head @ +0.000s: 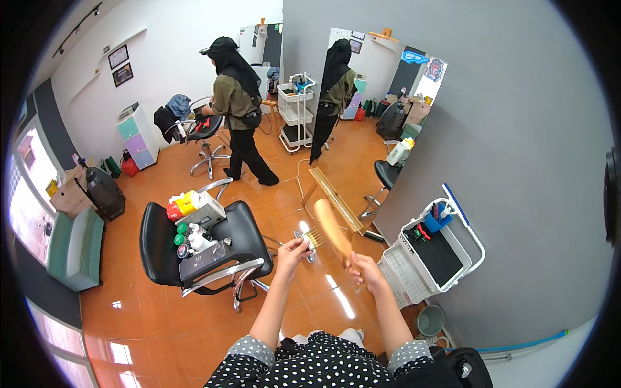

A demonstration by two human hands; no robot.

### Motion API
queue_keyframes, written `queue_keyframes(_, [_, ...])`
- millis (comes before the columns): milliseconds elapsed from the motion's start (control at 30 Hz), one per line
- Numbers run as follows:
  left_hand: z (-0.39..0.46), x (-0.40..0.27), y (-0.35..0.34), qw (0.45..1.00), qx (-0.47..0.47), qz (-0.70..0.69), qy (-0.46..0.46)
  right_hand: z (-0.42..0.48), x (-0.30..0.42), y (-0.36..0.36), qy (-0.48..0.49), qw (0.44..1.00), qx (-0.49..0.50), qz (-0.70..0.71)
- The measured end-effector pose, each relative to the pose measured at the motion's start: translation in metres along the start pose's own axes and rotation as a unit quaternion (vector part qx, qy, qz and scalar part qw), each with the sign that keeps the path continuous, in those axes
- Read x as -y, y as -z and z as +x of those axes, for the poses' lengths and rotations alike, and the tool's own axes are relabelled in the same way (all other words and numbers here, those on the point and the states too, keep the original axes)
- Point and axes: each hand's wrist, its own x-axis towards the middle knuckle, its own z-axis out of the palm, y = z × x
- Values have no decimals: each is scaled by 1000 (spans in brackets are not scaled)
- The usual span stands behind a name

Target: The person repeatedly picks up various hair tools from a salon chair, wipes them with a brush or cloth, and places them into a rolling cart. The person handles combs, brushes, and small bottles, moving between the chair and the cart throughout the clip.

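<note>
My left hand [293, 253] holds a small yellowish comb-like piece with several teeth [315, 237], perhaps a clipper guard, by its pale end. Just right of it, my right hand [365, 270] grips the handle of a wooden brush [332, 226], which is tilted with its broad end up; it is slightly blurred, and its bristles cannot be made out. The two things are close together in front of me, above the tiled floor. Whether they touch cannot be told.
A black salon chair [250, 228] bearing bottles, boxes and a wipes pack stands at left. At right is a white trolley [468, 262] with a blue cup [437, 219], beside a bucket [431, 320]. A leaning mirror [361, 97] stands ahead; another person [237, 102] stands by a further chair.
</note>
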Motion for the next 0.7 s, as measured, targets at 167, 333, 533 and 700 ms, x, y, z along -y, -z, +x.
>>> queue_keyframes(167, [2, 6, -12, 1000, 20, 1, 10, -2, -8, 7, -1, 999, -40, 33])
queue_keyframes(333, [5, 20, -15, 999, 32, 1, 13, -10, -8, 11, -39, 998, 18, 52])
queue_keyframes(533, [2, 29, -41, 997, 62, 48, -21, -5, -18, 38, 16, 979, -184, 89])
queue_keyframes(700, [4, 33, -57, 934, 75, 246, -249, -41, 9, 35, -34, 997, -5, 69])
